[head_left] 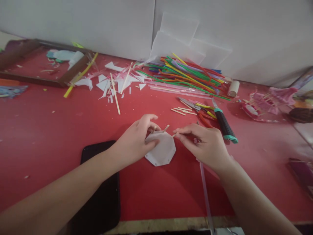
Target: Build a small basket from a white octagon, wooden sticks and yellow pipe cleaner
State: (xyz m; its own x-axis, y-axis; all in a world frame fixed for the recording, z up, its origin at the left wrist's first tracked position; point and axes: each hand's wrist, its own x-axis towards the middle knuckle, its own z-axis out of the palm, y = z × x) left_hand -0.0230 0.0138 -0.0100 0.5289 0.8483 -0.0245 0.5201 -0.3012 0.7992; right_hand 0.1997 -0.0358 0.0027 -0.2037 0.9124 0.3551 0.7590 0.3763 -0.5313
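Note:
A white octagonal foam piece lies on the red table between my hands. My left hand rests on its left edge, thumb pressed on top and fingers curled over the far edge, where a short wooden stick stands up. My right hand is closed in a pinch on another short wooden stick at the piece's upper right corner. A clear straw runs from under my right hand toward the table's front edge.
A black phone lies under my left forearm. Behind are loose wooden sticks, scissors, a green-handled knife, a pile of coloured straws, white foam scraps and a wooden frame. A pink model sits right.

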